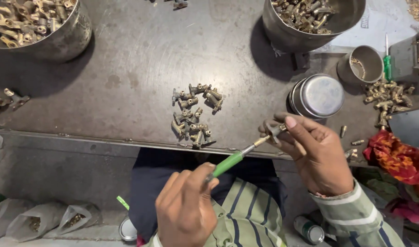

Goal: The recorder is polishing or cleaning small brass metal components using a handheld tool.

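Workbench (127, 68) (metal), white sheet (383, 23) far-right

A green-handled screwdriver (232, 161) slants up to the right above the table edge. Its tip meets a small brass fitting (276, 131).

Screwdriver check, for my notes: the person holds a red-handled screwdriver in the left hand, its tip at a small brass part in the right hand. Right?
Not quite: the head view shows the screwdriver handle is green. The rest holds: left hand grips it, tip at the brass part in the right hand.
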